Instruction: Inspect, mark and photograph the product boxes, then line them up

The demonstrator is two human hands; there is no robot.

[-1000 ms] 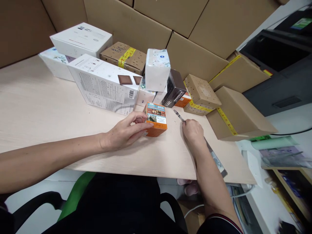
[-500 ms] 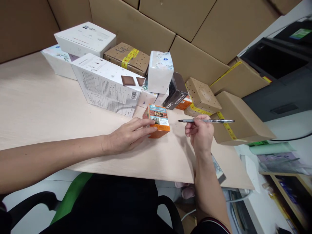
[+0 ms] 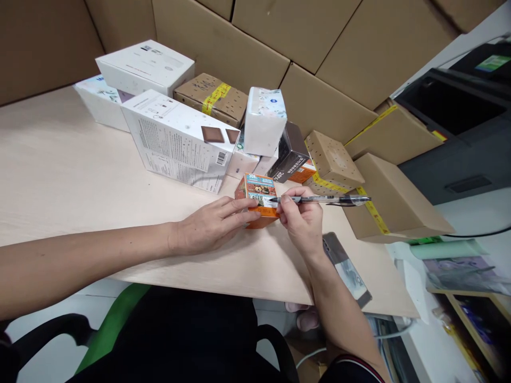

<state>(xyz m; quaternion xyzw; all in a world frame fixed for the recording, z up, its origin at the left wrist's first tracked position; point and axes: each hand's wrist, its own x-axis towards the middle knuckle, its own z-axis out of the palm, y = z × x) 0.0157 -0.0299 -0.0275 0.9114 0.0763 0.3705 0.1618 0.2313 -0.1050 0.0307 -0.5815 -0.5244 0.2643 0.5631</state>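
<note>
A small orange printed box (image 3: pixel 261 183) sits on the light wooden table, with a white patch on its top. My left hand (image 3: pixel 211 223) holds the box from its left side, two fingers laid over the top edge; its thumb is hidden. My right hand (image 3: pixel 301 218) grips a slim pen (image 3: pixel 315 199) between thumb and fingers, near the tip. The pen points left, its tip over the white patch; whether it touches cannot be made out. Beside my right forearm lies a phone (image 3: pixel 346 270).
Behind the small box stand a large white box (image 3: pixel 175 143), a white tissue pack (image 3: pixel 264 122) and a dark box (image 3: pixel 293 151). Brown cartons with yellow tape (image 3: pixel 335 159) stand on the right. Stacked large cartons (image 3: pixel 223 42) form a wall behind the table.
My right hand has moved left with the pen, bringing its tip from beside the small box to over its top. The phone now shows more fully. My left hand stays on the box.
</note>
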